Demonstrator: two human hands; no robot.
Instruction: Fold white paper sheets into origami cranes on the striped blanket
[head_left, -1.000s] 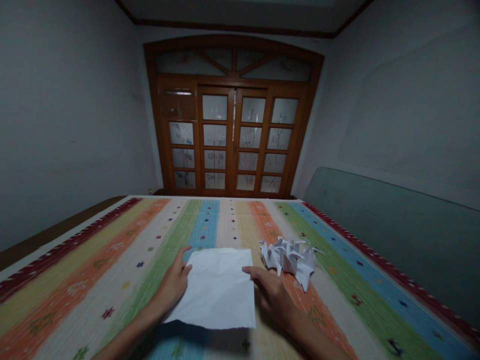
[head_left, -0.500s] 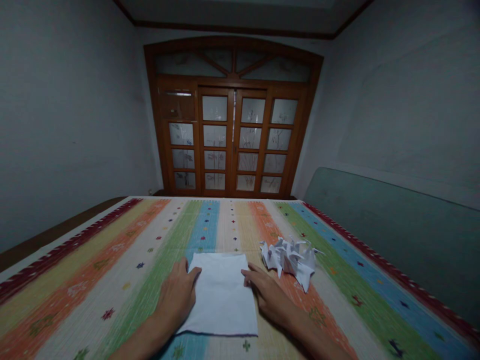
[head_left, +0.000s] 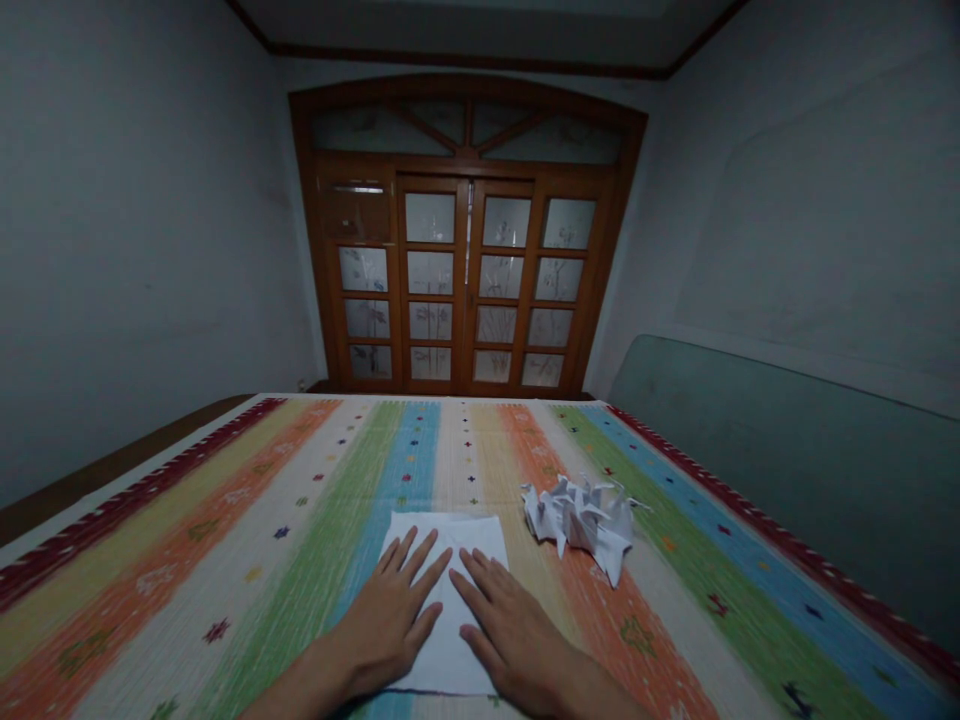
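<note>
White paper (head_left: pixel 450 655), roughly square, lies flat on the striped tablecloth right in front of me. Across its left half rests my left hand (head_left: pixel 394 610), palm down with the fingers spread. My right hand (head_left: pixel 510 620) lies flat on the right half, its fingers also apart. Both hands press on the paper's surface, and parts of it are hidden under them. To the right of the paper sits a cluster of folded white paper cranes (head_left: pixel 581 520), apart from my hands.
The tablecloth (head_left: pixel 315 560) has coloured stripes and small star-like motifs. A pale green padded panel (head_left: pixel 757 440) runs along the right side. Wooden doors with glass panes (head_left: pixel 465 280) stand beyond the far edge, between pale walls.
Both hands have gone from holding the paper's side edges to lying flat on top of it with fingers spread. The paper sits slightly nearer to me. The cranes have stayed put.
</note>
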